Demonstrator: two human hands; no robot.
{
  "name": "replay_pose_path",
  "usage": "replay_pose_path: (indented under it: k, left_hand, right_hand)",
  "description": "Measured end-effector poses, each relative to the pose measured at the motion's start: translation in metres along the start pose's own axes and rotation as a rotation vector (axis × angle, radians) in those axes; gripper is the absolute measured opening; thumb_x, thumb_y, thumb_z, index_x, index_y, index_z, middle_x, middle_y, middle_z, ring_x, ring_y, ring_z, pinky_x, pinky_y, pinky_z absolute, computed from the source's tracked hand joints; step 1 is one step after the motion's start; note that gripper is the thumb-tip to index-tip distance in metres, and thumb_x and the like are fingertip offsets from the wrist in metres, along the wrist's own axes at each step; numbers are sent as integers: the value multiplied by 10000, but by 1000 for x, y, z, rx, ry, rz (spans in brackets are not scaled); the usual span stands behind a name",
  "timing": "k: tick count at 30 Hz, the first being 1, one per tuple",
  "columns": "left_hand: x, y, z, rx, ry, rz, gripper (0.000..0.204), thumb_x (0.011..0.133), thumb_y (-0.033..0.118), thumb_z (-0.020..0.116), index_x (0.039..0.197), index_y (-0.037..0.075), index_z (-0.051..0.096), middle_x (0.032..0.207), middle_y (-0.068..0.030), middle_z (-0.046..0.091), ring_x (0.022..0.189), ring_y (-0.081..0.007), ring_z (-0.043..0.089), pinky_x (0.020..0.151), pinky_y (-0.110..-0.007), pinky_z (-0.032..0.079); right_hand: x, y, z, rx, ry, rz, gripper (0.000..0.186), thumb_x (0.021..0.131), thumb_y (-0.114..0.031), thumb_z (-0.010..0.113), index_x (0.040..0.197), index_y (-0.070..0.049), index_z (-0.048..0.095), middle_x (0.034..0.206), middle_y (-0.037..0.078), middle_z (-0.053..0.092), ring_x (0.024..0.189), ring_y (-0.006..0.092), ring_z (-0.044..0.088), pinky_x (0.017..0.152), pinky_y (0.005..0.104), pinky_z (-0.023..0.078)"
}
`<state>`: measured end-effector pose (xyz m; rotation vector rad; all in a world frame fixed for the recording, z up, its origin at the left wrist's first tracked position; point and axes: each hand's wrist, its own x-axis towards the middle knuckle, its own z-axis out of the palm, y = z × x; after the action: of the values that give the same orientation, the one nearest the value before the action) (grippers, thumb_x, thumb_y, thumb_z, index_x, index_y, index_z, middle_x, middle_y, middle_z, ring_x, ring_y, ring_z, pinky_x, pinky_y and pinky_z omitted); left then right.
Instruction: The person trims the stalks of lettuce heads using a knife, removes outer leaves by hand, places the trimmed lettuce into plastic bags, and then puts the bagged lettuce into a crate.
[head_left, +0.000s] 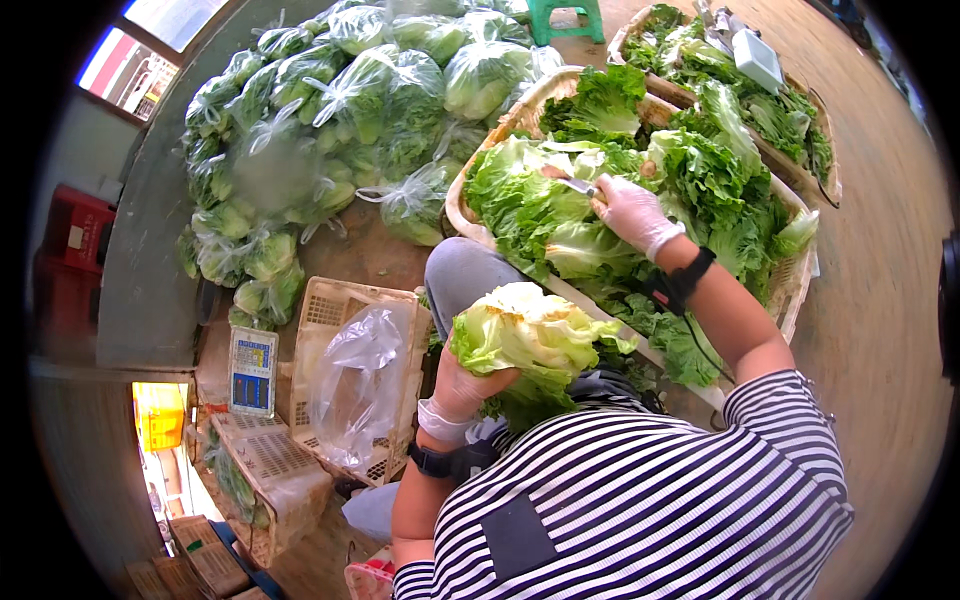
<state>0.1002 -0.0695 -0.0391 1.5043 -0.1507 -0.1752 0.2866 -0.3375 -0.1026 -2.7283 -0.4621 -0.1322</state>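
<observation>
My left hand [467, 388], in a thin clear glove, is wrapped round a head of lettuce [535, 335] in front of my chest. The pale, browned part of that head faces up, with green leaves hanging below. Out to the right, my gloved right hand [638, 215] grips a small knife [576, 184] by its handle. Its blade points left, over the loose lettuce [535, 205] heaped in a large basket [457, 205]. Part of the handle is hidden by my fingers.
Many bagged lettuces [370, 100] are piled at the far left. Beside my left knee stand a crate with plastic bags [360, 360], a scale [253, 370] and another crate [265, 460]. A second basket [835, 150] of greens, holding a white box [758, 60], and a green stool [567, 18] are farther back.
</observation>
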Motion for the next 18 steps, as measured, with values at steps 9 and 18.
replay_pose_path:
  k: [9,18]
  left_hand:
    - [-4,-9,-11,-189,-10,-106,712,643,64,764,1291,38,471,1223,-49,562,1111,-151,525,979,-324,398]
    - [8,-11,-5,-77,-126,-218,720,649,55,780,1288,35,448,1188,-47,565,1076,-143,530,968,-311,400]
  right_hand:
    - [-56,-124,-85,537,-79,-694,192,799,-211,668,958,-125,601,806,76,597,697,291,616,626,350,500]
    - [-44,-47,-94,145,-233,-304,279,838,-370,623,928,-115,692,925,96,651,805,253,641,730,353,509]
